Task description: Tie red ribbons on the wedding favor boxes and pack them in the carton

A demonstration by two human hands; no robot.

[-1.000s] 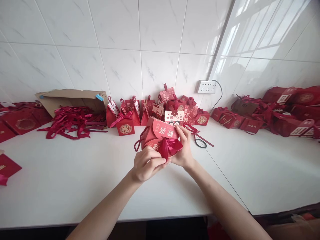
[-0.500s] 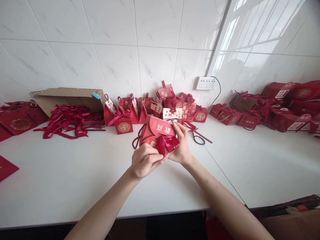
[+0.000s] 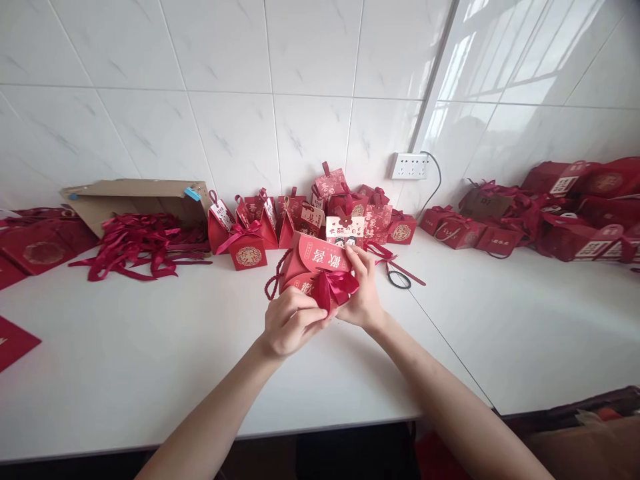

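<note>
Between my hands is a red gift box point(image 3: 317, 257) with pale lettering, tilted above the table. A dark red ribbon bow point(image 3: 334, 288) is on its near side, and a braided cord handle point(image 3: 271, 285) hangs off its left. My left hand point(image 3: 293, 320) is closed at the lower edge, its fingertips pinching the end of the bow's ribbon. My right hand point(image 3: 364, 290) grips the box's right side, thumb on top and the other fingers hidden beneath. Right behind it stands a small white-fronted box with cartoon faces point(image 3: 345, 228).
Several small red gift boxes point(image 3: 249, 252) line the wall. Dark red ribbons point(image 3: 145, 240) spill from a cardboard box point(image 3: 135, 190) at left. More red boxes point(image 3: 570, 237) are piled at right. A black ring point(image 3: 399, 279) lies on the white table point(image 3: 175, 360), below a power strip point(image 3: 410, 167).
The view has shifted very slightly. Both hands keep the same hold on the gift box and ribbon, with no clear movement.
</note>
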